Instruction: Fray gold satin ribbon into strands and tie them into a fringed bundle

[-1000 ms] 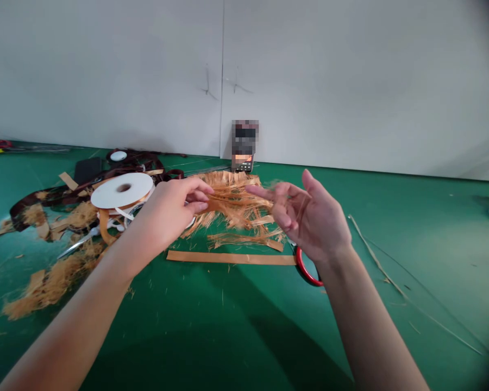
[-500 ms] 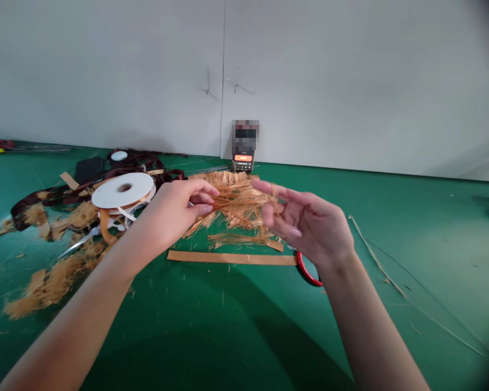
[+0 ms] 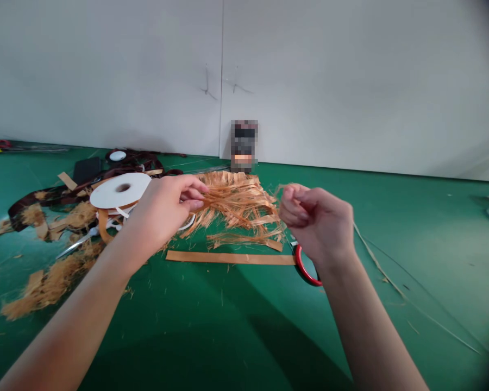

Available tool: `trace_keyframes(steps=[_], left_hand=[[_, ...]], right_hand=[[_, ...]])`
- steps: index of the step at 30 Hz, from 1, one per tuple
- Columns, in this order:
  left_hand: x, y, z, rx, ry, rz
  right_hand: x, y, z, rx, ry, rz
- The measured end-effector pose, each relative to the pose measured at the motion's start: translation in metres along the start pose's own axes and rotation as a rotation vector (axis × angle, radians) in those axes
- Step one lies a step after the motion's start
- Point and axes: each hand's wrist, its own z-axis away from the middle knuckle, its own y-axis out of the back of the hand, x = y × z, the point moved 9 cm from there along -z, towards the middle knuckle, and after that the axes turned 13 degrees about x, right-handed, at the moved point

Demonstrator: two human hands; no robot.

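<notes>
My left hand pinches the near end of a bunch of tan frayed ribbon threads, which fan out rightward. Behind and below them lies a pile of frayed ribbon strips. To the right, my right hand is closed, fingertips pressed on a small wisp of loose threads. One partly frayed strip rests in front of the pile. Nearer me lies an uncut-looking flat tan ribbon. A red loop handle shows beside its right end, partly hidden by my right wrist.
On the left are a white ribbon spool, silver-bladed scissors, dark brown ribbon and fluffy thread scraps. A phone-like device, partly pixelated, leans on the white wall. Pale strands lie right on the green table.
My right hand has moved right, away from the bunch, and its spread fingers have closed on a wisp of threads. My left hand has shifted slightly left, still pinching.
</notes>
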Motion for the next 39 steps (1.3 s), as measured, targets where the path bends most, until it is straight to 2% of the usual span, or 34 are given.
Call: trace_keyframes(steps=[3,6,12,17,19,21,24,27,29,34,37,39], left_hand=[[0.001,-0.002,0.0,-0.027,-0.005,-0.049],[0.001,-0.006,0.001,-0.059,-0.029,-0.108],[-0.003,-0.009,0.004,-0.09,-0.041,-0.096],[-0.002,-0.014,0.005,-0.13,-0.035,-0.018],[-0.003,-0.015,0.004,-0.131,-0.035,-0.007],[-0.004,-0.016,0.003,-0.128,-0.033,-0.001],[-0.005,-0.014,0.003,-0.106,-0.039,-0.004],[-0.002,-0.011,0.002,-0.075,-0.046,-0.022],[-0.001,-0.009,0.002,-0.057,-0.04,-0.037],[-0.001,-0.002,-0.002,0.028,-0.026,-0.06],[0.0,0.004,-0.004,0.092,-0.023,-0.02],[0.002,0.003,-0.005,0.081,-0.018,0.033]], right_hand=[[-0.003,0.0,0.0,-0.043,-0.049,-0.114],[-0.01,0.007,-0.002,0.029,0.045,-0.107],[-0.019,0.006,-0.005,0.044,0.456,0.379],[-0.015,0.0,0.003,0.152,0.739,0.897],[-0.018,-0.004,0.009,0.205,0.82,0.984],[-0.024,-0.005,0.013,0.249,0.842,0.922],[-0.025,0.006,0.008,0.28,0.656,0.57],[-0.017,0.01,-0.001,0.182,0.363,0.154],[-0.016,0.007,-0.003,0.111,0.228,0.049],[-0.01,0.003,0.001,0.005,-0.011,0.152],[0.005,0.002,0.004,-0.046,-0.102,0.364],[0.02,0.002,0.007,-0.103,-0.172,0.562]])
